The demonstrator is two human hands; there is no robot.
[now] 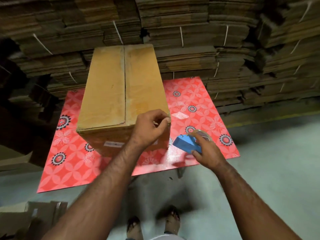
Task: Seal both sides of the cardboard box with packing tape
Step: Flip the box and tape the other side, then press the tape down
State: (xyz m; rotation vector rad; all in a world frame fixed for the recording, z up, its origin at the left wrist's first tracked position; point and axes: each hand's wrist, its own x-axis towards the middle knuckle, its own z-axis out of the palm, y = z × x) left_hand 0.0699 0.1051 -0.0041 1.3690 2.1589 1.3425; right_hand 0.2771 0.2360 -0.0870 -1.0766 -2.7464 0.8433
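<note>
Cardboard box (123,94): brown, tall, flaps closed with the centre seam bare of tape; it stands on your worktop (199,104), which is covered in a red flower-patterned sheet.

Left hand (150,128): at the near right top corner of the box, fingers (161,122) curled in, thumb and fingertips pinched together at the box edge. Whether they hold a tape end, you cannot tell; the spot is too small and blurred.

Right hand (207,149): just right of the box, apart from it, above the worktop, fingers wrapped round a blue tape dispenser (187,144) with its nose pointing toward the box.

Behind the worktop: bundled stacks of flattened cardboard (225,49), tied with white string.

Below: grey floor (268,179), your sandalled feet (171,220), loose cardboard pieces (43,212) at lower left.
</note>
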